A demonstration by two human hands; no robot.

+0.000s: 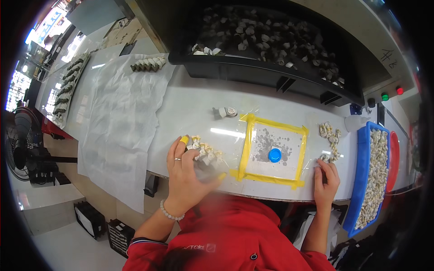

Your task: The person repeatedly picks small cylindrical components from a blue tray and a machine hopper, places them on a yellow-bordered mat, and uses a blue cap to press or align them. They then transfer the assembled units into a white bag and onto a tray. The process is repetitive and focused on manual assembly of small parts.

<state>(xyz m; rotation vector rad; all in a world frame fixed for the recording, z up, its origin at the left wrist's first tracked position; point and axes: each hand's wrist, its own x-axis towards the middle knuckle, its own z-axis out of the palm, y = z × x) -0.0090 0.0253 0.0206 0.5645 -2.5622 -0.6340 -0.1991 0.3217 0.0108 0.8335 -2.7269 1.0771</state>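
My left hand (184, 175) is open, thumb and fingers spread, right at a slanted row of small pale pieces (208, 154) near the front edge of the table (190, 106). Fingertips sit just beside the row, maybe on it; can't tell if I'm pressing. Yellow covers on two of its digits (thumb area is blurry), plus a ring and a beaded bracelet (172, 212).

My right hand (327, 184) is half curled, fingertips at the near end of a loose bunch of pale pieces (335, 141) on the right part of the table. Can't tell if the fingers are closed on one.

Between the hands: yellow tape (245, 149) framing a pale square with wet-looking grey spots, and a round blue cap (275, 155) inside it. A grey-and-white piece (224, 112) lies beyond the frame's far left corner.

Far side: black tray (235, 72), lots of dark and white pieces in it. Right: blue bin (363, 153) full of pale pieces, red basin (394, 153) just behind it. Left: white sheet (120, 117) hanging over the front edge, with a short row of green-and-white pieces (148, 64) at its far end; a longer strip of similar pieces (70, 90) lies further left. Black fan (21, 140) stands at far left.
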